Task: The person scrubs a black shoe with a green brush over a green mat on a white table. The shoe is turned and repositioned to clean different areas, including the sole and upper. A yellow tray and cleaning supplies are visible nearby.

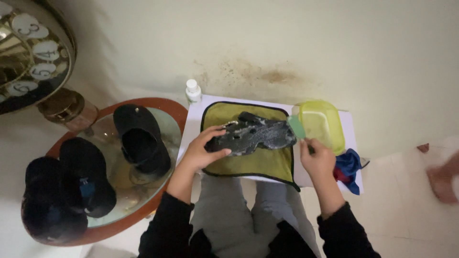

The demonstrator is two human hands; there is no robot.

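A black clog-style shoe (258, 134), streaked with white foam, lies on its side on a yellow-green cloth (248, 165) spread over a white board (351, 126). My left hand (205, 148) grips the shoe's left end. My right hand (316, 157) holds a green brush (297, 126), whose head touches the shoe's right end. A yellow-green plastic tub (322, 124) stands just behind the brush on the board.
A round glass table with a red-brown rim (165, 107) at the left carries a black shoe (141, 141) and two dark shoes (71, 186). A white bottle (192, 91) stands behind the board. A blue and red rag (347, 169) lies at the right. Another person's foot (442, 179) rests on the floor.
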